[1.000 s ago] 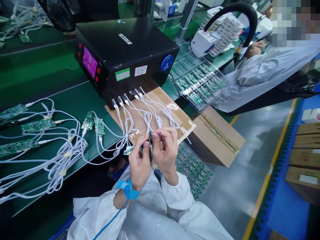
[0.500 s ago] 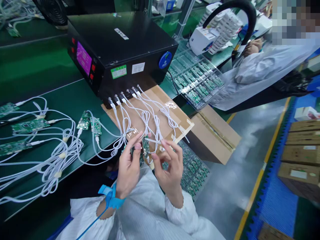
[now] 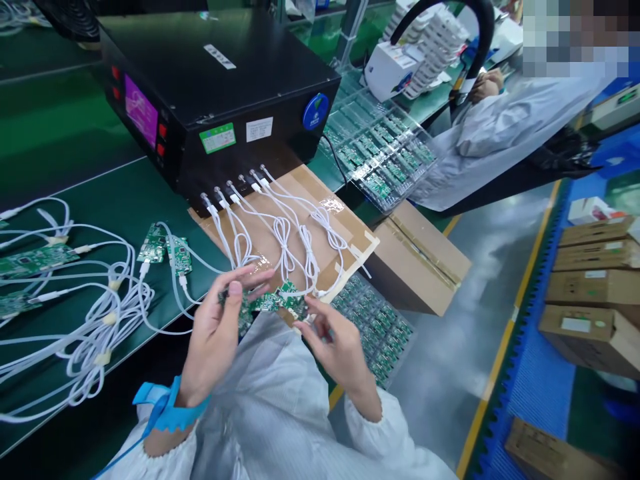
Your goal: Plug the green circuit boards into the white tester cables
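Observation:
Above my lap, my left hand (image 3: 215, 333) has its index and middle fingers stretched out, with the thumb raised apart from them. A green circuit board (image 3: 245, 315) shows behind the thumb and appears held in this hand; the lower fingers' grip on it is hidden. My right hand (image 3: 337, 340) pinches the edge of another green circuit board (image 3: 294, 301) between thumb and fingertips. A further piece of green board (image 3: 266, 302) shows between the hands, partly overlapped. White cables (image 3: 307, 257) run from the black box (image 3: 220, 73) over cardboard (image 3: 273, 200) and reach down close to the boards.
Boards plugged into white cables (image 3: 120, 313) lie on the green bench at left. Trays of circuit boards (image 3: 383, 150) (image 3: 377, 327) sit beyond the box and below my right hand. A cardboard box (image 3: 420, 260) stands at right. A co-worker's sleeve (image 3: 500, 133) is at upper right.
My hands have moved apart, the left one leftward and down. The board by my right fingers has turned flatter, showing more of its face. The view has shifted slightly right.

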{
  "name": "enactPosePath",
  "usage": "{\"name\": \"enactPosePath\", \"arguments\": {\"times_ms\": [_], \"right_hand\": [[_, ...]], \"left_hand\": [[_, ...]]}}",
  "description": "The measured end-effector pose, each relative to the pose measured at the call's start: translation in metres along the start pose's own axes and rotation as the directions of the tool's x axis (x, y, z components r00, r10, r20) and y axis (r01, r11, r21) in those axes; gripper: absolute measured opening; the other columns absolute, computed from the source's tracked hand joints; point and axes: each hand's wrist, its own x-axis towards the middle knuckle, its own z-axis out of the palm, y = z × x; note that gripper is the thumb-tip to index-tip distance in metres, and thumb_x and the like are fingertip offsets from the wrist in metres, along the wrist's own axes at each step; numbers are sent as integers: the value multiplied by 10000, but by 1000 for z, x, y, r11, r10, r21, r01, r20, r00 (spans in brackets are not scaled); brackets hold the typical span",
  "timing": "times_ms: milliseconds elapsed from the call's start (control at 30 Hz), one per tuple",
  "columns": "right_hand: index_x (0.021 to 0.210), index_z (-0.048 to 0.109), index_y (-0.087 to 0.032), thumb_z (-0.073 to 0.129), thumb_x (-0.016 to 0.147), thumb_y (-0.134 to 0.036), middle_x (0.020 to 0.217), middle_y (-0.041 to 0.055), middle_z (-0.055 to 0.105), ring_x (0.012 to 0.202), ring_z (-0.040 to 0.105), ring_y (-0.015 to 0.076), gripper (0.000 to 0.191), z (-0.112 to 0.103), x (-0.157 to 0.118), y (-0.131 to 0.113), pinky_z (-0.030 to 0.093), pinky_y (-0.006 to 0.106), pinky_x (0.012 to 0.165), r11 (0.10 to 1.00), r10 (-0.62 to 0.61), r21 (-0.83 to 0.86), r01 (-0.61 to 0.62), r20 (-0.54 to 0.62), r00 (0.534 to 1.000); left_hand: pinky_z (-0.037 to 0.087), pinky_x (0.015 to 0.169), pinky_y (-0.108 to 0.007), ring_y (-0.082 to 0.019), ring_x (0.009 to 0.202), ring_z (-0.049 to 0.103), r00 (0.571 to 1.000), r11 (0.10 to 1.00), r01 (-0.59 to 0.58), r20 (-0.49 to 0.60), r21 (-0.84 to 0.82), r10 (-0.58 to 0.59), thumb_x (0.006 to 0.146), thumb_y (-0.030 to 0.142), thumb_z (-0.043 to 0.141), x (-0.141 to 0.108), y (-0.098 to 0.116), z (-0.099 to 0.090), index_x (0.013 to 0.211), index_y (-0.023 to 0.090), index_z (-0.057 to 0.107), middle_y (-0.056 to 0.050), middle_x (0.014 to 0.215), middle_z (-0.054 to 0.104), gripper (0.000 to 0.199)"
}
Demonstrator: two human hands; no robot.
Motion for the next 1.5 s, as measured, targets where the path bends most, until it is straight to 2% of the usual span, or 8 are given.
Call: {"name": "enactPosePath", "arguments": {"times_ms": [167,333,533,667,800,1000,1333,1500], "right_hand": [[1315,659,-185,628,1043,-318,1086,99,796,947,773,227,304,-31,11,17,634,324,751,937,-117,-292,193,260,959],[1239,676,-167,575,1064,-340,1107,114,755,899,770,229,266,-23,9,17,649,346,724,923,-123,-306,235,343,931],[1252,658,-215,600,1057,-309,1188,127,642,722,692,134,224,-25,8,40,620,303,655,969,-23,-244,30,32,999],[1236,673,-226,589,1058,-243,1192,123,675,748,711,146,198,-20,18,55,614,307,666,970,-94,-225,89,-11,996],[1228,643,-249,533,1058,-119,1042,54,746,753,725,130,241,-17,29,54,614,268,698,993,-94,-90,77,-203,975],[1275,664,-242,615,1007,-69,1108,72,787,953,757,159,323,-24,46,41,626,270,799,960,-277,-94,264,-170,946],[1349,709,-274,581,1030,-114,1046,70,792,904,761,172,379,-23,50,37,626,295,785,973,-223,-95,209,-173,959],[1325,723,-255,585,1022,-93,1063,81,803,921,775,176,370,-21,51,34,632,285,779,965,-242,-150,214,-202,949]], "left_hand": [[571,688,-242,-127,708,617,986,974,-53,-164,-220,17,967,481,680,12,5,-3,1126,225,699,-14,821,670,302],[570,667,-248,-131,711,547,995,860,-6,-88,-511,-45,928,469,621,18,11,14,1176,123,752,-60,843,606,446],[615,881,-272,-117,847,654,999,895,-26,-52,-446,4,985,484,654,21,2,39,1333,263,695,-21,953,651,415],[600,1007,-340,-161,1000,733,1000,918,-14,-10,-397,11,959,518,694,28,-6,53,1216,267,717,-36,1053,724,360],[564,1065,-321,-190,1161,727,999,930,-25,-32,-368,14,945,507,722,35,-10,63,1086,227,717,-63,1181,747,314],[578,1059,-363,-226,1264,693,1000,929,-23,-5,-369,22,944,498,727,41,-11,68,1087,229,696,-94,1368,707,307],[588,1032,-346,-226,1284,685,1000,935,-15,0,-353,16,946,512,718,42,-14,67,1102,235,687,-92,1377,710,319],[592,1025,-342,-224,1218,722,990,967,-136,-51,-215,128,947,447,735,40,-17,65,1132,226,713,-101,1336,734,289]]}}
